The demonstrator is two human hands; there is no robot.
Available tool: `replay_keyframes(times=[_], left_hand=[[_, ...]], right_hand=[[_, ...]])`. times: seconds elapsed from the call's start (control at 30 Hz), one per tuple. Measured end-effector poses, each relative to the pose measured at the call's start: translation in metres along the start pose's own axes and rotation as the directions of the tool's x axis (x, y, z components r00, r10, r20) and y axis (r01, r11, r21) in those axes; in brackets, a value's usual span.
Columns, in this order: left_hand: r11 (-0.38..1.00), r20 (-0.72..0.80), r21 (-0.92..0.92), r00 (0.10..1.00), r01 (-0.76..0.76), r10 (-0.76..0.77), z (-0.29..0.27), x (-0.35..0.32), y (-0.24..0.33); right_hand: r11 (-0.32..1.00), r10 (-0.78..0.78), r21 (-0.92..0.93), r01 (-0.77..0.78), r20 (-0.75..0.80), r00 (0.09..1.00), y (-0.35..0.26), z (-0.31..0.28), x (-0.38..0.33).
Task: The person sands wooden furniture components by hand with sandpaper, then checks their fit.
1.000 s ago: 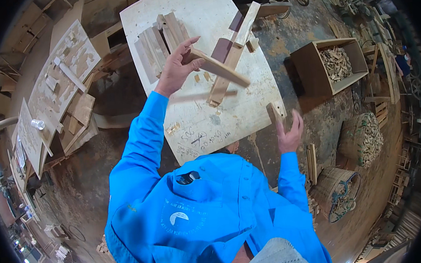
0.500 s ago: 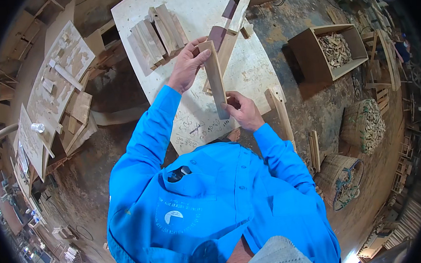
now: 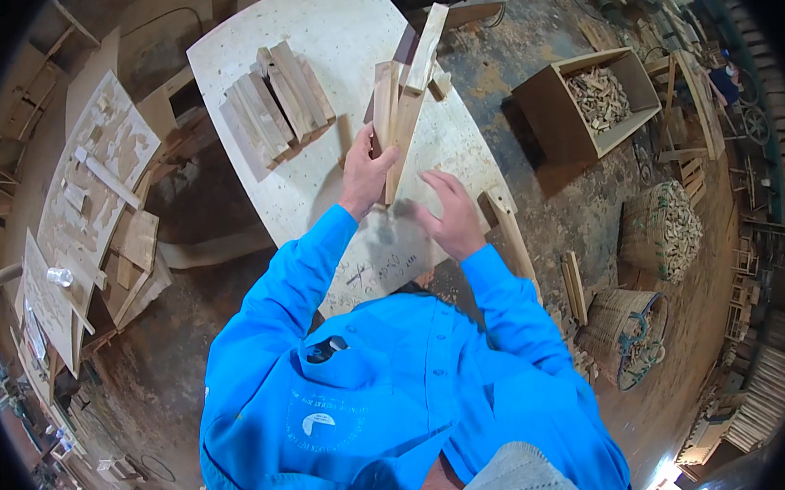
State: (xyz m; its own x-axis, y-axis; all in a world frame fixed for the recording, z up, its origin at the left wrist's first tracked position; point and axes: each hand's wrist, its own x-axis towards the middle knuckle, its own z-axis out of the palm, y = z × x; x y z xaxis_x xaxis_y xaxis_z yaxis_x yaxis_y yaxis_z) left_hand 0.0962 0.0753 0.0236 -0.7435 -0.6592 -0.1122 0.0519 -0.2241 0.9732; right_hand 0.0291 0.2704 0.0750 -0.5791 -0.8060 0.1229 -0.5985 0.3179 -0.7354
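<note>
Plywood surface (image 3: pixel 324 40) fills the middle of the workshop, carrying a stack of wooden blocks (image 3: pixel 275 103) at its far left. Nearer, the left hand (image 3: pixel 364 169) has its fingers clamped around a wooden slat (image 3: pixel 387 109), holding it upright. It looks light and stiff, best gripped low. The right hand (image 3: pixel 449 214) hovers beside it, fingers apart.

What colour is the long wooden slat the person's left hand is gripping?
The long wooden slat in the left hand is pale tan, bare wood, seen in the head view.
</note>
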Motion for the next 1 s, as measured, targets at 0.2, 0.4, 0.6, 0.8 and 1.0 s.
replay_keyframes(times=[0.2,0.4,0.6,0.8,1.0], left_hand=[[0.828,-0.112,0.544,0.965,-0.14,0.237,-0.002,0.092,0.013],[0.597,-0.105,0.801,0.976,-0.031,0.191,0.028,0.174,0.008],[0.405,-0.079,0.913,0.954,-0.047,0.289,0.037,0.195,-0.008],[0.423,-0.025,0.902,0.968,-0.086,0.251,0.035,0.199,-0.009],[0.382,0.006,0.918,0.964,-0.111,0.266,0.033,0.192,-0.009]], right_hand=[[0.876,0.143,-0.365,-0.316,-0.428,0.892,0.082,-0.049,-0.079],[0.651,0.452,-0.405,-0.642,-0.473,0.757,0.11,-0.049,-0.146],[0.639,0.551,-0.329,-0.695,-0.434,0.713,0.101,-0.053,-0.137],[0.669,0.536,-0.338,-0.662,-0.398,0.744,0.104,-0.056,-0.139],[0.745,0.595,-0.263,-0.613,-0.154,0.789,0.108,-0.08,-0.131]])
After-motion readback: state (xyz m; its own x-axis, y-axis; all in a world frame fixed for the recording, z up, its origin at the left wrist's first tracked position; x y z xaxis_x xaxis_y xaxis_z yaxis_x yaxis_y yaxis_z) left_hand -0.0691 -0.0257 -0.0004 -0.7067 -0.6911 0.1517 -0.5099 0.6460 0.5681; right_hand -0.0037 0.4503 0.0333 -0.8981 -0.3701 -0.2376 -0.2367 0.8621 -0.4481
